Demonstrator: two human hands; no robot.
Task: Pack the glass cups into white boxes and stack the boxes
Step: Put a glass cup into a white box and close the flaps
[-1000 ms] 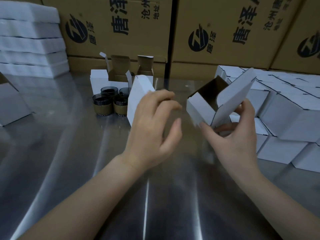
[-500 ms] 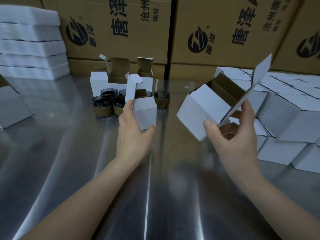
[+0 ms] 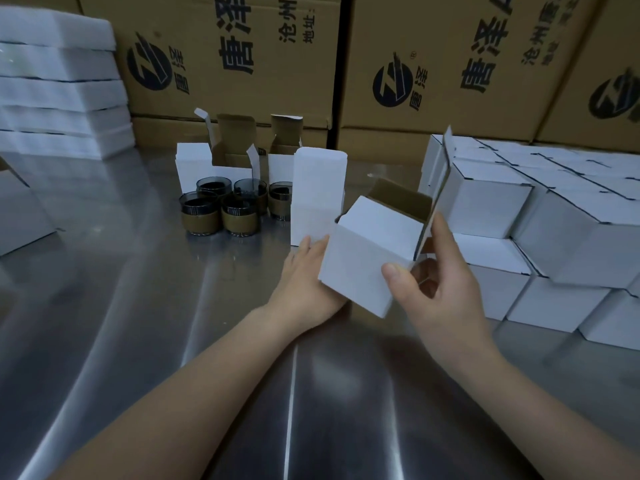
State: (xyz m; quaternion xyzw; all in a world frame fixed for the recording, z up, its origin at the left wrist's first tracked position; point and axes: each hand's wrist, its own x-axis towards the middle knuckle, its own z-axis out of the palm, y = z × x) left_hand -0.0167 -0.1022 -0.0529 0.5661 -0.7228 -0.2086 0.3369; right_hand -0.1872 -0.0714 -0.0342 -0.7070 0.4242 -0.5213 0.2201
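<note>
My right hand (image 3: 440, 289) grips an open white box (image 3: 367, 258) just above the steel table, thumb on its front face and fingers on the raised lid flap. The box is tilted and its brown inside shows, with nothing visible in it. My left hand (image 3: 304, 282) presses against the box's lower left side, its fingertips hidden behind it. A second white box (image 3: 318, 195) stands upright on the table right behind my left hand. Several dark glass cups (image 3: 221, 209) with tan sleeves are grouped to its left.
Two open white boxes (image 3: 225, 161) stand behind the cups. A large stack of closed white boxes (image 3: 519, 220) fills the right side. White foam sheets (image 3: 59, 88) are piled at the back left, and brown cartons (image 3: 242, 64) form the back wall.
My left hand set the upright box down beside the cups, let go, and moved right onto the box in my right hand. My right hand lowered that box towards the centre.
</note>
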